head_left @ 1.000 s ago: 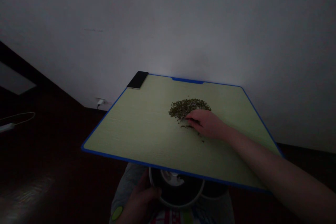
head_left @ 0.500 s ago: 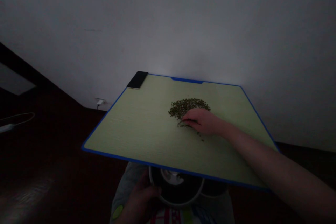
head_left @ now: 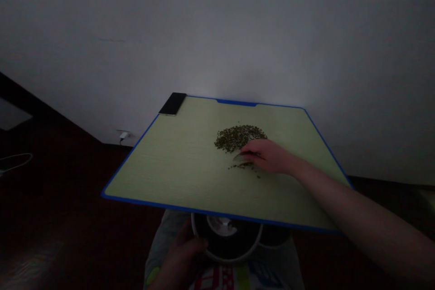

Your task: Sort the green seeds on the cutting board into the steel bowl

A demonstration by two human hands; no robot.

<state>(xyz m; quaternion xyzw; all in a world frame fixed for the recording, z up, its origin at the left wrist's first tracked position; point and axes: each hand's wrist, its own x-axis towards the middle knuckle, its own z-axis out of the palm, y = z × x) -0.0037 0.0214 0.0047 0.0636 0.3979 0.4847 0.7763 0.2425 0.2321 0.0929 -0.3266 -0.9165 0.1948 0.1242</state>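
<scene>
A pile of small greenish-brown grains lies spread on a pale yellow-green board with a blue rim. My right hand is at the pile's near right side, fingers closed round a thin piece with a pale curved edge; its kind is unclear in the dim light. Just in front of these fingers lies a short, loose row of grains. Below the board's front edge, my left hand grips the left rim of a round, pale-rimmed bowl. The bowl is dark inside, with a whitish shape in it.
A black phone rests at the board's far left corner. Behind the board rises a grey wall, with a white plug low on it. A second dark round container partly shows right of the bowl, above my legs.
My right hand has moved slightly right relative to the pile, exposing more of the loose grain row. The whole view has shifted a little. My left hand stays on the bowl.
</scene>
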